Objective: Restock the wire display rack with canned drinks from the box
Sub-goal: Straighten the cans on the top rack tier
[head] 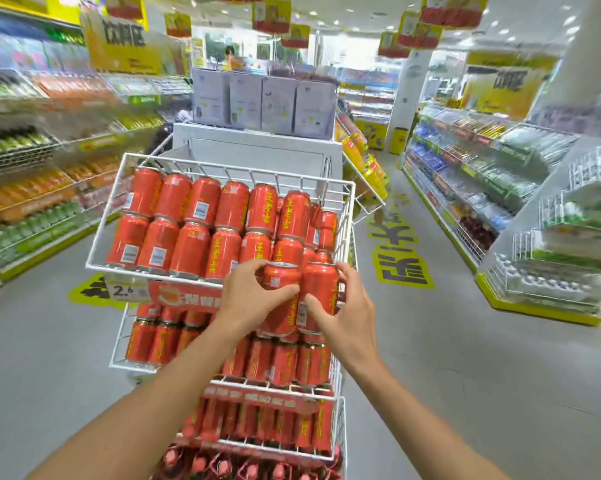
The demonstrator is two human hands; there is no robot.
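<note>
Both hands are at the front right corner of the rack's (119, 341) top basket (100, 230), one red can each.
- Left hand (247, 296): fingers curled round the left can (281, 277), thumb across its front, grip on the upper body.
- Right hand (347, 313): wrapped round the right can (321, 285) from the outer side, thumb low on its front.
- The two cans sit side by side, touching or nearly so, upright, right at the basket's front rim.

Handling, my read: full drink cans, so rigid and fairly heavy for their size. The painted wall is smooth and could slip, so grip mid-body with a full wrap rather than by the rims. Thin walls dent if knocked on the wire.

Room: the stocked cans (188, 216) pack the basket tightly, and the only gap looks to be this corner, bounded by the right side wire and the front rim. Lower straight down, as there's little sideways slack. The aisle floor (430, 358) to the right gives elbow room. Box not in view.
</note>
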